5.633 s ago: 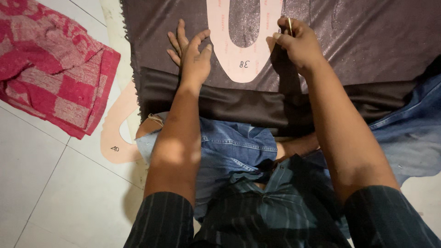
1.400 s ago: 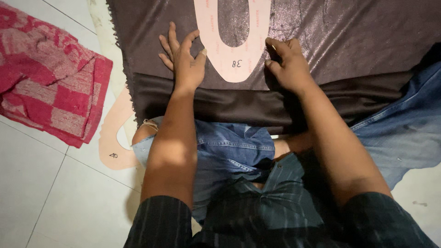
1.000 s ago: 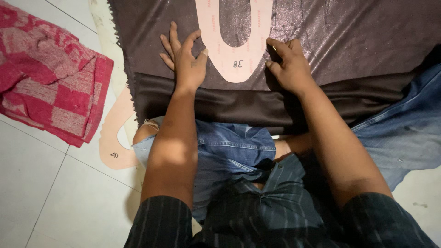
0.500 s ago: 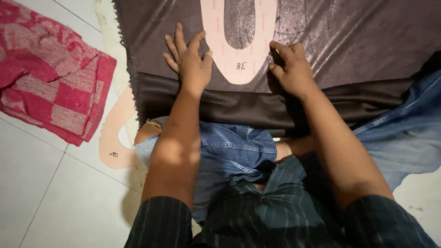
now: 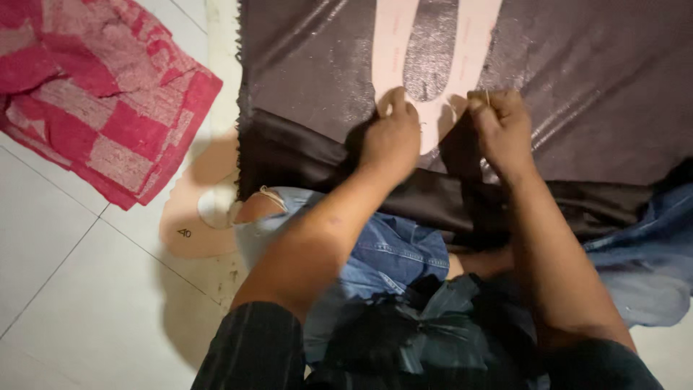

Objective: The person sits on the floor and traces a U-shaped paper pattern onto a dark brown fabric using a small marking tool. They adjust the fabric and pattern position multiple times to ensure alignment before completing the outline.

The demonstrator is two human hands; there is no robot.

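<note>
Pinning pale pink U-shaped card pattern (image 5: pixel 433 43) onto dark brown glossy fabric (image 5: pixel 577 87) — left hand (image 5: pixel 390 141), right hand (image 5: pixel 502 126) both pinch-gripping its lower edge; a slackened pinch could skew it.

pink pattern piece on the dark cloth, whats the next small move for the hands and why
Probably press the pink pattern piece flat. Both the left hand and the right hand sit curled at its lower rounded end on the dark cloth, whose near edge is folded and bunched.
</note>
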